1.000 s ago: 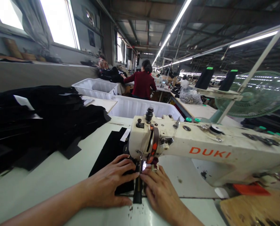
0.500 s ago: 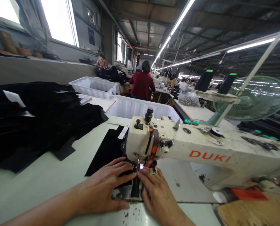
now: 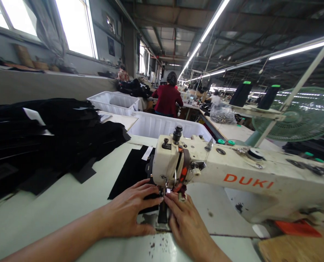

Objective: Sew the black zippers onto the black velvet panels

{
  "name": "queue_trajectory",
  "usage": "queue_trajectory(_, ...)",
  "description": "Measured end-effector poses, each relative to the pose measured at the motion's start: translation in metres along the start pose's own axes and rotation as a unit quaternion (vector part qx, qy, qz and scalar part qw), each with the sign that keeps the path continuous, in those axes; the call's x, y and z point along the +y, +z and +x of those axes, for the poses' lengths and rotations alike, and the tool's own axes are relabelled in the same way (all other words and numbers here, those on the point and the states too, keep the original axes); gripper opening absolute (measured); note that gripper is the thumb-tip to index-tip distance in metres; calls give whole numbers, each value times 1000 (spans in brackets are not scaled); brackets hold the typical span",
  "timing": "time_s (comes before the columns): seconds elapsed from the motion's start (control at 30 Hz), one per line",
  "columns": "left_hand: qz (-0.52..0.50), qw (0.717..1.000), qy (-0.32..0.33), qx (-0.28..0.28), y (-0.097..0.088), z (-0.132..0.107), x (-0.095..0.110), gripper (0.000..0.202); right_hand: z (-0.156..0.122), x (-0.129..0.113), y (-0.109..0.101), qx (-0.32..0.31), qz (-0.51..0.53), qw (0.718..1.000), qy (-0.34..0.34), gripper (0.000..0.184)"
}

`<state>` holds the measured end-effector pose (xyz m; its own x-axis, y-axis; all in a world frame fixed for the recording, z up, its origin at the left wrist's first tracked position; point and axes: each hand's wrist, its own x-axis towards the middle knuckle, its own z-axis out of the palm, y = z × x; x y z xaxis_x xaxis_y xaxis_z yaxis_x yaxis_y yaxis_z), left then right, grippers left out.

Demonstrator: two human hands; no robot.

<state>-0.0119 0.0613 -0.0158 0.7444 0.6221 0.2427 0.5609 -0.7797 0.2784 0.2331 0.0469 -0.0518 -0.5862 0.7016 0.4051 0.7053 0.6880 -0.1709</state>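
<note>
A black fabric piece (image 3: 127,174) lies flat under the head of a cream sewing machine (image 3: 202,160), with a white tag (image 3: 147,153) near its far edge. My left hand (image 3: 133,205) rests flat on its near part, fingers stretched toward the needle area and thumb apart on the table. My right hand (image 3: 187,222) is right of the presser foot (image 3: 164,193), its fingers bent and pressed together close to the foot. What those fingertips hold, if anything, is hidden. Between the hands, a narrow black strip (image 3: 163,214) runs toward me from the foot.
A large pile of black fabric pieces (image 3: 55,142) covers the left of the table. White plastic bins (image 3: 167,123) stand behind the machine. Thread cones (image 3: 240,94) and a green fan (image 3: 295,114) are at right. Farther back, a person in dark red (image 3: 167,100) faces away.
The view has shifted slightly, so everything appears farther right. The black fabric and narrow strip have slid a little away from me under the foot. Both hands keep nearly the same pose.
</note>
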Motion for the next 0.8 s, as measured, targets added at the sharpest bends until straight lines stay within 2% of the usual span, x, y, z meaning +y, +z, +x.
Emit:
queue_trajectory(0.1,-11,1000,-11,-16,2,0,-1,72,1,-2,-1,3,-7,1000,7,53)
queue_trajectory(0.2,-31,999,-8,-5,1,0,-1,72,0,0,1,3,-14,1000,2,54)
queue_trajectory(0.27,-44,999,-6,6,-1,0,-4,62,-3,4,5,13,-28,999,-13,56)
queue_trajectory(0.37,-18,999,-45,17,-5,2,-15,39,-6,14,14,53,-54,996,-56,56)
queue_trajectory(0.47,44,993,-104,28,-5,1,-20,41,-6,21,15,122,-53,987,-86,49)
queue_trajectory(0.57,98,984,-143,29,1,-4,-3,51,-1,15,4,167,-57,977,-120,47)
queue_trajectory(0.63,125,979,-162,26,3,-9,13,47,5,3,-1,169,-70,970,-162,47)
queue_trajectory(0.7,145,974,-174,16,-5,-17,17,36,10,-13,5,172,-83,962,-196,41)
queue_trajectory(0.73,156,970,-185,14,-14,-21,12,33,12,-21,12,177,-91,958,-205,37)
queue_trajectory(0.8,190,953,-233,29,-42,-32,-13,27,10,-34,32,182,-107,952,-220,32)
